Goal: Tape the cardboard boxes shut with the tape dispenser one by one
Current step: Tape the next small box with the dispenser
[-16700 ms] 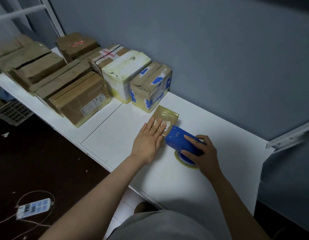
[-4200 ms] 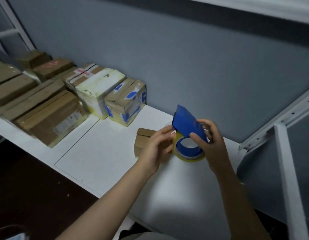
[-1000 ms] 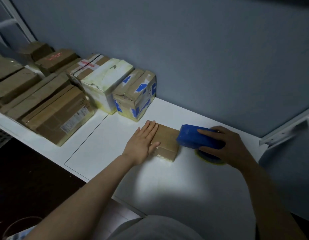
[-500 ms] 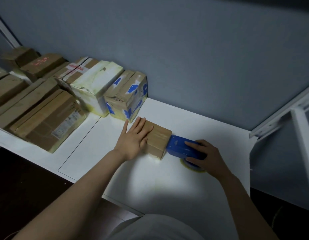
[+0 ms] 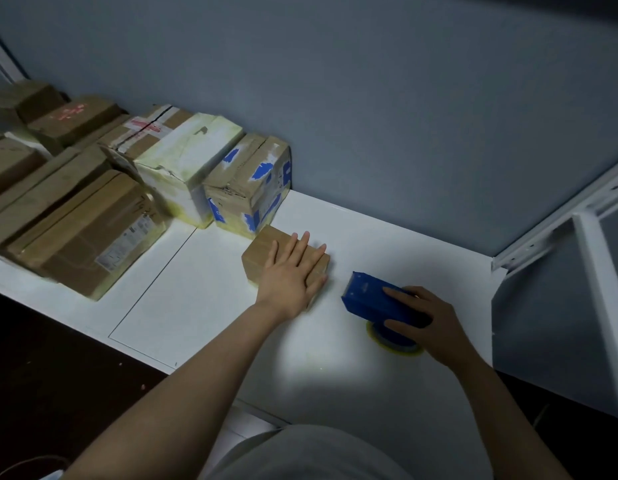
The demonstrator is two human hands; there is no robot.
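Centre frame: left hand (image 5: 290,276) lying flat, fingers straight, pressing small cardboard box (image 5: 263,250) onto table (image 5: 203,306). Right hand (image 5: 435,327) gripping blue tape dispenser (image 5: 377,301) just right of it, not touching. Risk: light box sliding or tape wrinkling if dispenser is pulling harder than palm is holding.

The left hand (image 5: 289,276) is lying flat on the small brown cardboard box (image 5: 258,255). Just right of that box, apart from it, the right hand (image 5: 435,327) is gripping the blue boxy tape dispenser (image 5: 366,299). A blue-patched cardboard carton (image 5: 247,181) is sitting just behind the box.
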